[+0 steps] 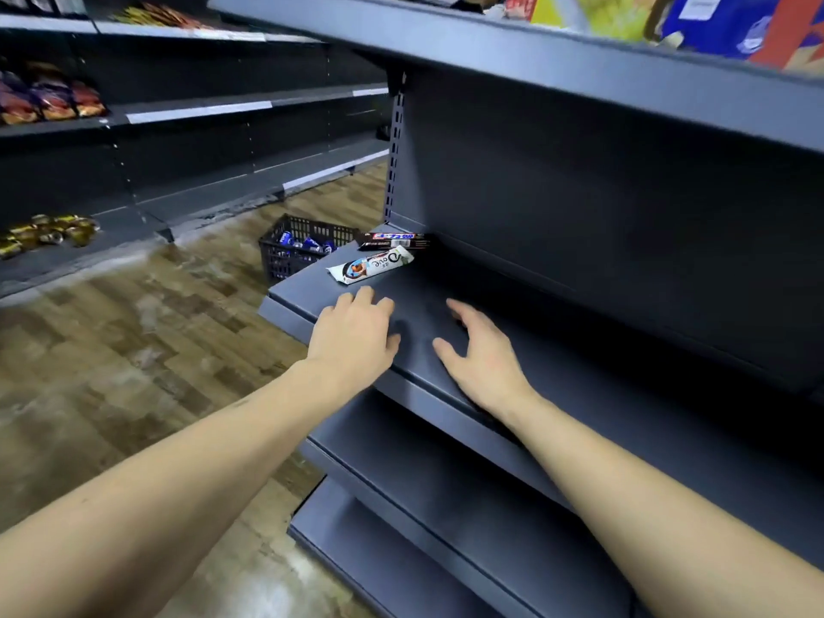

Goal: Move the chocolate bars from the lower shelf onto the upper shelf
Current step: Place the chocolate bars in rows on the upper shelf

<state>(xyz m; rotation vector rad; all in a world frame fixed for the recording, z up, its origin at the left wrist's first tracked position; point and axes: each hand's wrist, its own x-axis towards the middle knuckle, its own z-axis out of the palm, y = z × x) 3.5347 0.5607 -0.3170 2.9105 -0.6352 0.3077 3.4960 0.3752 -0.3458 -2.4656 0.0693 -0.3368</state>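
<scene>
Two bare forearms reach in from the near edge toward a dark grey shelf (pixel 512 314). The left hand (pixel 354 334) hangs over its front left corner, palm down, fingers loosely curled and holding nothing. The right hand (pixel 479 354) is just beside it over the shelf surface, fingers spread apart and empty as well. Below them two more grey shelves (pixel 468 475) step down toward the floor, with nothing visible on the parts that show.

Just beyond the left hand's fingertips, near the shelf's left end, lies a white-wrapped chocolate bar (pixel 370 265) — flat, angled slightly, clear of both hands. Touching its far side, closer to the back panel, is a dark-wrapped chocolate bar (pixel 394 240), also flat.

Past the shelf end, a black plastic basket (pixel 307 249) sits on the wood-pattern floor and holds small blue packets — too blurred to tell more. Overhead, the top shelf (pixel 535 60) carries colourful boxes (pixel 669 20).
</scene>
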